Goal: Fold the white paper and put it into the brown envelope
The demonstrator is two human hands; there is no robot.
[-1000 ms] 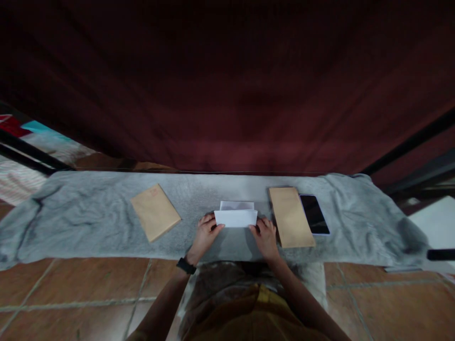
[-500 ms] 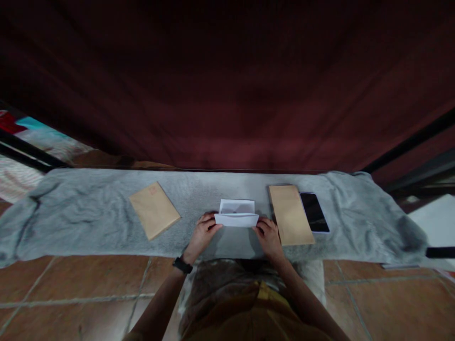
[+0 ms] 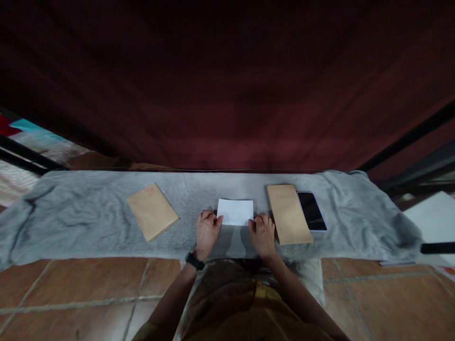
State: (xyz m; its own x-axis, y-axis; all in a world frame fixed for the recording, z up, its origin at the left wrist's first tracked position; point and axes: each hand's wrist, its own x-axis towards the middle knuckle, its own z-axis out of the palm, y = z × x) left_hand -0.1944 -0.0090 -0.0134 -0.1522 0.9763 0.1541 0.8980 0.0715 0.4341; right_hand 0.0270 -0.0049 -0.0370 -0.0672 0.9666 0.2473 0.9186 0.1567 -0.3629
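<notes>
A folded white paper (image 3: 235, 211) lies flat on the grey cloth (image 3: 88, 218) straight in front of me. My left hand (image 3: 207, 229) has its curled fingertips on the paper's near left corner, and a black watch sits on that wrist. At the near right corner, my right hand (image 3: 263, 232) presses down the same way. A brown envelope (image 3: 152, 211) lies to the left of my hands, apart from them. Another brown envelope (image 3: 288, 214) lies just right of my right hand.
A dark phone (image 3: 312, 211) lies face up against the right envelope's far side. A dark red curtain (image 3: 227, 94) hangs behind the cloth. Terracotta floor tiles (image 3: 71, 293) run along the near side. A white sheet (image 3: 433, 222) sits at the far right.
The paper's near flap, held raised before, has been folded over and now lies flat. Both hands have moved slightly forward onto its near corners.
</notes>
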